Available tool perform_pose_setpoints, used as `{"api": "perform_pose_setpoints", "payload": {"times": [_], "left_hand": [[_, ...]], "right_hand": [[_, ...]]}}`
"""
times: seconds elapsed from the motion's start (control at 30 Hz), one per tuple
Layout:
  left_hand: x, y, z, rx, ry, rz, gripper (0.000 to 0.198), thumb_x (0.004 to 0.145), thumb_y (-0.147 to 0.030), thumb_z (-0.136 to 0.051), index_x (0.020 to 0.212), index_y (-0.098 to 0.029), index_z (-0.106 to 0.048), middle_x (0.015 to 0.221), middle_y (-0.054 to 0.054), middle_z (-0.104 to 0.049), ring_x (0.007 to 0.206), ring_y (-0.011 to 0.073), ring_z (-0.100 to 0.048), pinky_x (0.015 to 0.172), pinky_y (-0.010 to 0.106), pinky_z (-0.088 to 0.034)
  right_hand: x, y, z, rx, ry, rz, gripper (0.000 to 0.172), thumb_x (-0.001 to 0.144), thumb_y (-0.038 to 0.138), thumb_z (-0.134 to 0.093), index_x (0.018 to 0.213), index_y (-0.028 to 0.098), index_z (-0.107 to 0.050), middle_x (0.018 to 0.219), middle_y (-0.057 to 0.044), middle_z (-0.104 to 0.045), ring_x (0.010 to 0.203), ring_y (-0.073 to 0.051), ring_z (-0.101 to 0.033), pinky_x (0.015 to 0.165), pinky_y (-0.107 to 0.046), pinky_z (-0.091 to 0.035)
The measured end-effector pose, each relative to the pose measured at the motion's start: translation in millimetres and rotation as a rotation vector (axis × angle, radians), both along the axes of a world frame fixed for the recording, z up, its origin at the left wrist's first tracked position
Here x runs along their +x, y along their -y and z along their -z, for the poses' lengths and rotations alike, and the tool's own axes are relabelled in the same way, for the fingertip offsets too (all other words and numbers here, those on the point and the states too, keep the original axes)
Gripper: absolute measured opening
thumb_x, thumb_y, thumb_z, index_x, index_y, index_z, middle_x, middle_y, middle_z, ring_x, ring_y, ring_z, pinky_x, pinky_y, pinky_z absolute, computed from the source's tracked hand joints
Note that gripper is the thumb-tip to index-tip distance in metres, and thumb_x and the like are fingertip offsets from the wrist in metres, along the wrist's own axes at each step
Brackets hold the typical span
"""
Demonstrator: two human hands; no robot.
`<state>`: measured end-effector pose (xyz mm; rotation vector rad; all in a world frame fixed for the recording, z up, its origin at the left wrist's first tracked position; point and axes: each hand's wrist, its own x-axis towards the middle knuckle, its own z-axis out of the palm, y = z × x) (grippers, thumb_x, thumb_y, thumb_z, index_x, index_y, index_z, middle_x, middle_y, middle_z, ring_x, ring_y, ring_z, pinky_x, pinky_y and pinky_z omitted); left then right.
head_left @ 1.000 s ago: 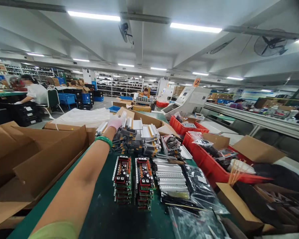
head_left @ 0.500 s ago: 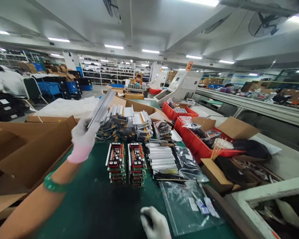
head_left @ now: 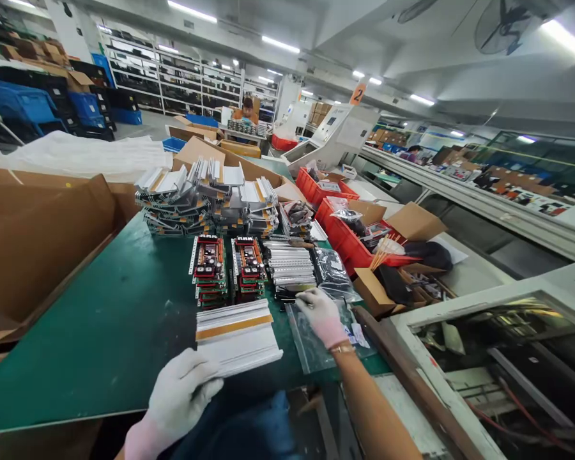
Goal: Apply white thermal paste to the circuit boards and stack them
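My gloved left hand (head_left: 184, 393) grips the near left corner of a silver aluminium profile (head_left: 239, 354) with an orange-brown strip along it. The profile is over the near edge of the green table. My gloved right hand (head_left: 320, 314) is at the top of a clear plastic bag (head_left: 304, 358), fingers pinched together near the ends of the silver ribbed bars (head_left: 291, 265). What those fingers hold is too small to make out. Just beyond the profile stand two stacks of circuit boards, a left stack (head_left: 209, 262) and a right stack (head_left: 249, 262).
Piled aluminium profiles (head_left: 172, 214) stand at the back of the green table (head_left: 91, 332). Red crates (head_left: 338, 239) and an open small carton (head_left: 371, 291) line the right side. A large cardboard box (head_left: 43, 236) is at the left. A person (head_left: 246, 112) sits far off.
My left hand has brought the profile from the pile down to the near table edge, now lying flatter. My right hand has moved forward to the bag and bars. The view has tilted and shifted.
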<state>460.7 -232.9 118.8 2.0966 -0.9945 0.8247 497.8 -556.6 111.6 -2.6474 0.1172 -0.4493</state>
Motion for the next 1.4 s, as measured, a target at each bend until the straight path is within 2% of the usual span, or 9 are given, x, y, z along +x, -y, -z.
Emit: {"api": "perform_pose_setpoints", "payload": {"times": [0.3, 0.5, 0.63, 0.73, 0.83, 0.93, 1.13, 1.23, 1.4], "left_hand": [[3, -1, 34.7, 0.237, -0.119, 0.106, 0.033, 0.102, -0.034, -0.039, 0.082, -0.023, -0.064, 0.072, 0.000, -0.064, 0.062, 0.0153, -0.056, 0.058, 0.027, -0.041], [4, -8, 31.1, 0.349, -0.194, 0.087, 0.032, 0.096, -0.047, -0.050, 0.081, -0.022, -0.064, 0.073, 0.001, -0.063, 0.065, 0.0177, -0.056, 0.060, 0.030, -0.041], [0, 0, 27.6, 0.269, -0.177, 0.041, 0.029, 0.098, -0.043, -0.049, 0.089, -0.021, -0.066, 0.079, 0.002, -0.067, 0.070, 0.0174, -0.061, 0.064, 0.031, -0.046], [-9, 9, 24.8, 0.149, -0.198, -0.028, 0.032, 0.099, -0.045, -0.047, 0.111, -0.021, -0.064, 0.096, 0.007, -0.071, 0.083, 0.0186, -0.067, 0.071, 0.030, -0.052], [-20, 19, 18.4, 0.116, -0.247, 0.018, 0.048, 0.099, -0.054, -0.042, 0.130, -0.019, -0.053, 0.112, 0.011, -0.069, 0.097, 0.0211, -0.068, 0.077, 0.030, -0.055], [-28, 26, 13.0, 0.132, -0.274, 0.159, 0.035, 0.103, -0.044, -0.038, 0.117, -0.022, -0.060, 0.088, 0.005, -0.071, 0.077, 0.0168, -0.067, 0.064, 0.027, -0.051], [-31, 27, 20.7, 0.217, -0.207, 0.163, 0.036, 0.103, -0.032, -0.035, 0.078, -0.020, -0.059, 0.063, 0.001, -0.060, 0.055, 0.0153, -0.054, 0.054, 0.030, -0.036], [-31, 27, 25.9, 0.221, -0.167, 0.160, 0.033, 0.102, -0.032, -0.038, 0.081, -0.020, -0.059, 0.063, 0.001, -0.061, 0.055, 0.0149, -0.055, 0.056, 0.030, -0.036], [-25, 27, 32.6, 0.131, -0.014, 0.000, 0.017, 0.097, -0.034, -0.052, 0.098, -0.020, -0.061, 0.084, 0.003, -0.072, 0.073, 0.0162, -0.065, 0.068, 0.032, -0.044]], "right_hand": [[49, 10, 24.0, 0.006, -0.084, 0.018, 0.010, 0.081, 0.019, -0.069, 0.074, 0.019, -0.076, 0.087, -0.005, -0.069, 0.077, -0.017, -0.065, 0.073, -0.027, -0.046], [46, 12, 7.5, 0.122, 0.073, 0.035, 0.013, 0.087, 0.025, -0.059, 0.087, 0.018, -0.070, 0.093, -0.008, -0.070, 0.088, -0.020, -0.065, 0.082, -0.031, -0.048], [11, 2, -18.5, 0.252, 0.252, 0.089, 0.026, 0.093, 0.032, -0.048, 0.108, 0.018, -0.063, 0.108, -0.011, -0.069, 0.100, -0.022, -0.064, 0.091, -0.038, -0.049], [-37, -29, -25.1, 0.597, 0.341, 0.017, 0.018, 0.088, 0.035, -0.060, 0.101, 0.022, -0.061, 0.095, -0.006, -0.071, 0.084, -0.018, -0.067, 0.078, -0.034, -0.055], [-85, -72, -12.1, 0.958, 0.146, -0.157, 0.022, 0.081, 0.036, -0.071, 0.080, 0.023, -0.054, 0.079, -0.002, -0.072, 0.068, -0.016, -0.068, 0.064, -0.029, -0.057], [-115, -98, 8.6, 1.095, 0.020, -0.162, 0.032, 0.079, 0.040, -0.074, 0.071, 0.023, -0.048, 0.075, -0.003, -0.072, 0.066, -0.017, -0.070, 0.062, -0.029, -0.059], [-132, -78, 22.9, 0.427, 0.070, -0.325, 0.008, 0.088, 0.026, -0.064, 0.084, 0.025, -0.071, 0.081, -0.004, -0.070, 0.074, -0.017, -0.069, 0.066, -0.027, -0.056], [-134, -66, 21.7, 0.072, 0.145, -0.374, 0.018, 0.094, 0.023, -0.055, 0.099, 0.027, -0.073, 0.087, -0.006, -0.070, 0.078, -0.018, -0.067, 0.071, -0.030, -0.054], [-122, -47, 20.6, -0.077, 0.082, -0.298, 0.027, 0.098, 0.025, -0.046, 0.100, 0.024, -0.073, 0.083, -0.005, -0.065, 0.071, -0.016, -0.064, 0.065, -0.026, -0.051]]}}
